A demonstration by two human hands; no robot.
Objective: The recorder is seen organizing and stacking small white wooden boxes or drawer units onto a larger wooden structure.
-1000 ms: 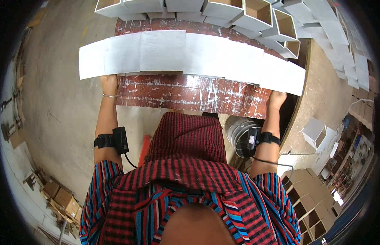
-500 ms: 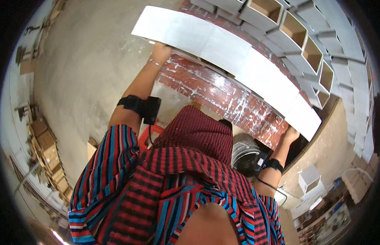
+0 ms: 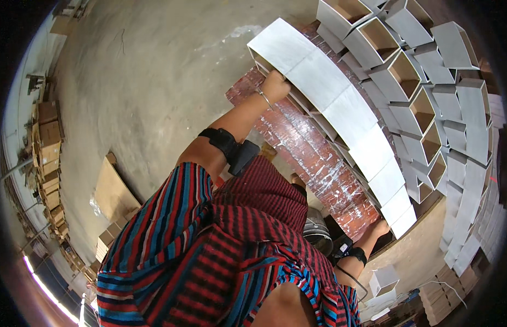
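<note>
A long row of white-painted wooden boxes [image 3: 340,103], open on the side toward me, stands on a red plank surface [image 3: 319,163] streaked with white paint. My left hand [image 3: 276,87] is closed at the row's near edge, close to its far left end, with fingers curled at a box rim. At the right end, my right hand [image 3: 379,228] bends against the near edge of the last box, its fingertips partly hidden.
Many white boxes with bare wood insides [image 3: 403,76] are stacked beyond the row. A dark bucket [image 3: 318,231] stands by my legs. A single white box [image 3: 384,280] sits at the lower right. Cardboard cartons [image 3: 49,133] line the left wall.
The view has turned, so the row and the red planks now slant more steeply down to the right. Both hands stay at the row's near edge, and more of its open side shows.
</note>
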